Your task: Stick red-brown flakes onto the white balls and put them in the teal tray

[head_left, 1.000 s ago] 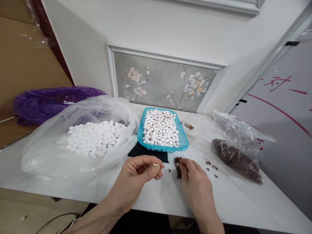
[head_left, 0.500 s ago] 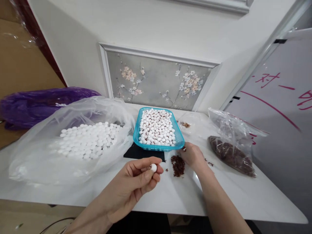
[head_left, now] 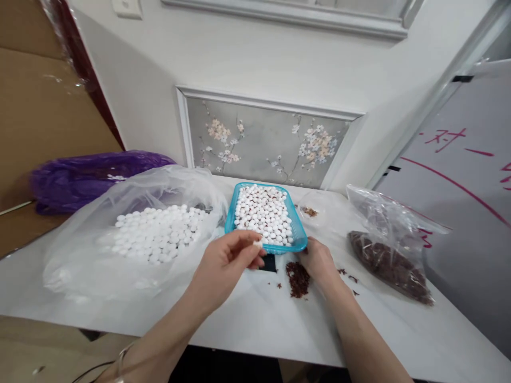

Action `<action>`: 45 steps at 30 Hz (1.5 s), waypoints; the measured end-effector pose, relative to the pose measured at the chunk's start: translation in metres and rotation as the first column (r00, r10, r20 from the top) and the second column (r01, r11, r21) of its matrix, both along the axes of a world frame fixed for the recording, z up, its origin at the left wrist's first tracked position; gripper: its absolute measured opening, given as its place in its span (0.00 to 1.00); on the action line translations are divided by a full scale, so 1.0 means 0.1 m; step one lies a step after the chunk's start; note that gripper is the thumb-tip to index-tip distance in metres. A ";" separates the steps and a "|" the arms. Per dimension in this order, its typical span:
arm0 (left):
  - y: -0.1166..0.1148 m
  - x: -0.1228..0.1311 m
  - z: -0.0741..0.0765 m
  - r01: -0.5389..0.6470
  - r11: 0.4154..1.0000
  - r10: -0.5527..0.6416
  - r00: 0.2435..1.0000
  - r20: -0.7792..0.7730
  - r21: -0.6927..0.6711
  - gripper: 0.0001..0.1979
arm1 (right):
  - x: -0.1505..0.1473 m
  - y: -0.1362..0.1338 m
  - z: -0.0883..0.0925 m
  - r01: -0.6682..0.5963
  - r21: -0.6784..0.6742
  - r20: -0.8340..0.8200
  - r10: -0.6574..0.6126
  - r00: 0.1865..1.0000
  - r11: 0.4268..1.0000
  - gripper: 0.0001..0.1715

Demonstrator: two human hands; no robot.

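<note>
Between the thumb and fingers of my left hand (head_left: 227,260) is a small white ball (head_left: 257,242), held over the near edge of a blue plastic basket (head_left: 297,229). Many similar white balls (head_left: 263,210) fill the basket, with reddish-brown specks among them. My right hand (head_left: 317,258) is at the basket's near right corner, fingers curled inward and mostly hidden; what they hold cannot be made out. Just left of this hand lies a small heap of dark red-brown bits (head_left: 298,280) on the white table (head_left: 255,324).
A clear bag (head_left: 88,255) of loose white balls lies at the left, with a purple bag (head_left: 96,178) behind it. To the right stands a zip bag of brown bits (head_left: 391,266). A dark flat piece (head_left: 268,263) sits under the basket's near side; a whiteboard (head_left: 471,213) leans right.
My left hand has moved up and forward with the white ball, from in front of the basket to over its near edge. My right hand stays near the basket's corner. The view has shifted slightly.
</note>
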State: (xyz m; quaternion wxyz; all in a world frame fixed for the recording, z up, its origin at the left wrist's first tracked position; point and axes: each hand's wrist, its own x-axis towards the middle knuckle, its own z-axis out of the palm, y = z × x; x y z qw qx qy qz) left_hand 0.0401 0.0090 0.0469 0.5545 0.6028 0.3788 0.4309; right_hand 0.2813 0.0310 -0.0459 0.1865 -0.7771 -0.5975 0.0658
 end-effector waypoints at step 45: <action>-0.29 -0.38 -0.45 0.409 0.792 -0.048 0.783 0.620 -0.454 0.06 | -1.43 -1.07 0.60 0.048 0.280 -0.926 0.256 0.277 0.959 0.09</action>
